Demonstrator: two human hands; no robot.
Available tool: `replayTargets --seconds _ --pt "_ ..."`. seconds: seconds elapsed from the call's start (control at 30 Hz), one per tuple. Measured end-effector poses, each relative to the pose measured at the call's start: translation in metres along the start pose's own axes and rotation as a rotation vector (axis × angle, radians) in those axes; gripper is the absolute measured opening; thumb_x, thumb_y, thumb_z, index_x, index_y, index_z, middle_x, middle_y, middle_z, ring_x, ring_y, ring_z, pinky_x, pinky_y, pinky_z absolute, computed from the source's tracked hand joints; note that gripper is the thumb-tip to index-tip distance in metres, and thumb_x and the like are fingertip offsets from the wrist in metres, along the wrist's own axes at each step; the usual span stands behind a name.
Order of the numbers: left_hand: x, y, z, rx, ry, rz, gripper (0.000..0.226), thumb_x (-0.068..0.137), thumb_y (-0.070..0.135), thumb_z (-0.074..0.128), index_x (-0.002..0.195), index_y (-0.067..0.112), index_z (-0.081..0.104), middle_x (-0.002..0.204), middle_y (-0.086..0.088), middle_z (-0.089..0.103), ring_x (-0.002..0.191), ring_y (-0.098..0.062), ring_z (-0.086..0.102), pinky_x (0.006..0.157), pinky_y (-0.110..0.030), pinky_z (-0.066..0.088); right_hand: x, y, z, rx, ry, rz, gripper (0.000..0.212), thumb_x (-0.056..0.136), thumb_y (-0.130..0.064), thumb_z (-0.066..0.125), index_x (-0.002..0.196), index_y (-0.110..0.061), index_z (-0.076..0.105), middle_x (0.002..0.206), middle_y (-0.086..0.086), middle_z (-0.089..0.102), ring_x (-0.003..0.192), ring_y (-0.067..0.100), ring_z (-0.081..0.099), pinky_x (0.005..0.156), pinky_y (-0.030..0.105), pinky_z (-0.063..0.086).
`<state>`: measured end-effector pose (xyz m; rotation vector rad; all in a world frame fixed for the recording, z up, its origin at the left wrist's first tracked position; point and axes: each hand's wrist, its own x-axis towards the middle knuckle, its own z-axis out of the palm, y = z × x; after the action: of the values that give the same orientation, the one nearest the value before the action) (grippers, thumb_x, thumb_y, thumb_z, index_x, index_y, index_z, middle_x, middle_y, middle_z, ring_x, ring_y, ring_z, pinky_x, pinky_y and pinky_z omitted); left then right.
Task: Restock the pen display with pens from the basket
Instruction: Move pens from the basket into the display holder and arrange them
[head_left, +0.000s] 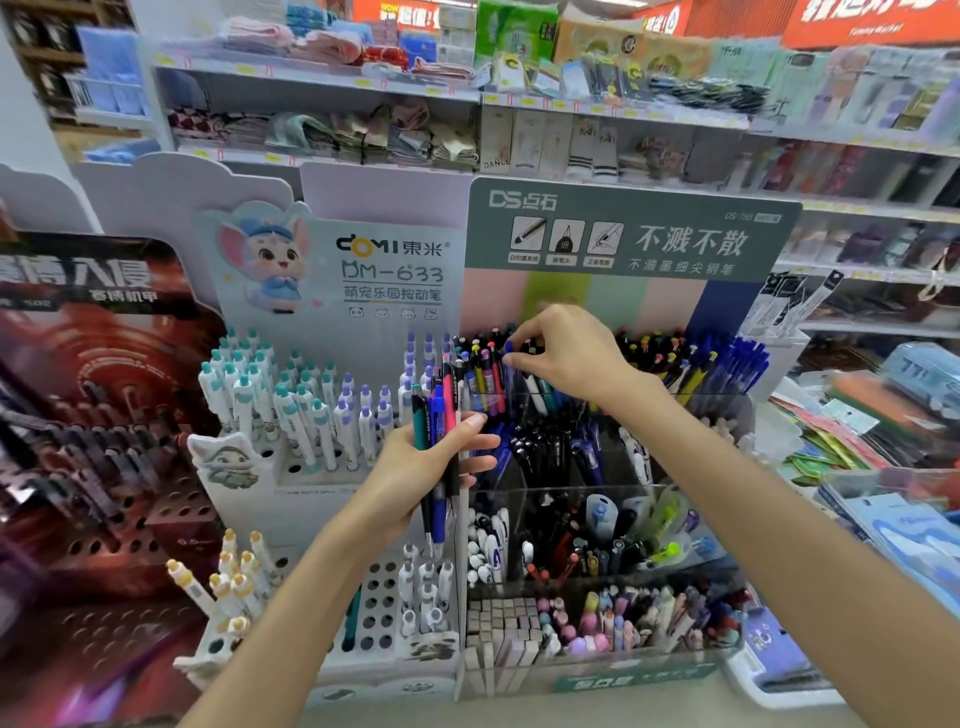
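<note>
Left hand (439, 462) is gripping a small bundle of pens (439, 415) upright, fingers curled round the barrels, tips pointing down and clickers up, so it's acting as the feed stock held right beside the display. Right hand (566, 353) is reaching over the back row of the clear acrylic pen display (613, 525), thumb and fingertips pinching the top of a blue pen (511, 358) and feeding it down among the pens already standing there. Judging by the grip at the cap end, it's steering the pen vertically into a tight slot rather than dropping it. That back compartment is looking dense with black and coloured clickers, so I'd guess the risk is snagging neighbours or tilting them. Front tiers of the display are holding mixed pens and erasers, and aren't being touched. White DM-633 stand (322, 364) to the left is holding teal and purple capped pens with several empty holes lower down, not part of this move as far as I can tell. Basket isn't in view, can't say where it is. Task looks mid-way: several pens are waiting in the left hand, one going in now
</note>
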<state>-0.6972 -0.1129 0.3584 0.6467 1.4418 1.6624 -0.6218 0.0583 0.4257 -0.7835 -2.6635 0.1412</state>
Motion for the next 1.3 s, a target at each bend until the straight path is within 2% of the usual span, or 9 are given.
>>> replayTargets --seconds 0.2,0.3,0.43,0.57,0.63,0.77,0.93,1.1,1.3 --pt "0.001 0.004 0.008 0.001 -0.035 0.032 0.019 0.092 0.027 0.059 0.106 0.016 0.064 0.090 0.003 0.076 0.076 -0.010 0.072 0.059 -0.018 0.054 -0.003 0.000 -0.001 -0.010 0.006 -0.013 0.027 0.083 -0.043 0.068 0.103 -0.024 0.072 0.110 0.001 0.066 0.119 0.022 0.050 0.086 0.035 0.043" --pt "0.001 0.003 0.015 0.025 -0.096 0.032 0.023 0.094 0.027 0.056 0.111 0.012 0.061 0.095 0.002 0.076 0.078 -0.012 0.072 0.060 -0.019 0.054 -0.024 -0.006 -0.004 0.285 0.146 0.051 0.029 0.085 -0.047 0.065 0.101 -0.024 0.070 0.088 -0.003 0.061 0.085 0.012 0.054 0.071 0.030 0.043" --pt "0.002 0.002 0.024 0.027 -0.181 0.025 0.022 0.095 0.027 0.053 0.115 0.018 0.056 0.098 0.001 0.075 0.083 -0.016 0.073 0.065 -0.023 0.057 -0.049 -0.007 -0.007 0.568 -0.132 0.140 0.029 0.088 -0.043 0.062 0.105 -0.021 0.072 0.086 -0.008 0.068 0.076 0.000 0.057 0.070 0.016 0.043" --pt "0.004 0.000 0.036 0.019 -0.263 0.019 0.023 0.094 0.027 0.054 0.116 0.022 0.058 0.104 -0.001 0.074 0.092 -0.021 0.072 0.072 -0.027 0.058 -0.063 0.009 -0.011 0.760 -0.127 0.244 0.012 0.086 -0.031 0.068 0.094 -0.023 0.070 0.079 -0.008 0.067 0.065 -0.007 0.057 0.061 0.009 0.044" --pt "0.004 -0.001 0.042 -0.004 -0.271 0.016 0.024 0.093 0.027 0.055 0.115 0.018 0.061 0.103 -0.002 0.074 0.093 -0.021 0.072 0.071 -0.025 0.057 -0.071 0.013 -0.014 0.913 -0.172 0.302 0.005 0.091 -0.022 0.062 0.094 -0.019 0.064 0.083 -0.003 0.067 0.070 0.001 0.062 0.060 0.012 0.049" --pt "0.007 -0.002 0.049 -0.108 -0.137 -0.021 0.019 0.092 0.021 0.059 0.107 0.011 0.065 0.100 -0.005 0.075 0.086 -0.019 0.073 0.062 -0.020 0.056 -0.079 0.028 -0.025 1.217 0.083 0.472 0.015 0.096 -0.010 0.051 0.109 -0.002 0.054 0.085 0.004 0.065 0.070 0.009 0.066 0.062 0.017 0.056" --pt "0.012 -0.002 0.041 -0.033 -0.058 -0.028 0.018 0.094 0.021 0.058 0.108 0.011 0.062 0.092 0.001 0.076 0.083 -0.015 0.073 0.060 -0.018 0.054 -0.069 0.051 -0.034 0.973 0.554 0.390 0.006 0.098 -0.009 0.049 0.103 -0.011 0.047 0.094 0.003 0.062 0.086 0.014 0.064 0.074 0.022 0.056" --pt "0.013 -0.003 0.039 -0.035 -0.036 -0.060 0.016 0.093 0.020 0.059 0.106 0.011 0.062 0.086 0.001 0.076 0.076 -0.014 0.073 0.057 -0.018 0.054 -0.056 0.045 -0.020 0.640 0.510 0.189 0.012 0.097 -0.012 0.052 0.108 -0.012 0.050 0.099 0.005 0.066 0.092 0.019 0.066 0.085 0.038 0.054" --pt "0.009 0.000 0.035 0.069 -0.041 -0.032 0.020 0.092 0.027 0.061 0.106 0.012 0.063 0.084 0.000 0.076 0.059 -0.005 0.067 0.049 -0.016 0.049 -0.045 0.035 -0.020 0.586 0.556 0.083 0.019 0.095 -0.010 0.054 0.113 -0.003 0.053 0.098 0.002 0.065 0.090 0.014 0.065 0.084 0.026 0.054"
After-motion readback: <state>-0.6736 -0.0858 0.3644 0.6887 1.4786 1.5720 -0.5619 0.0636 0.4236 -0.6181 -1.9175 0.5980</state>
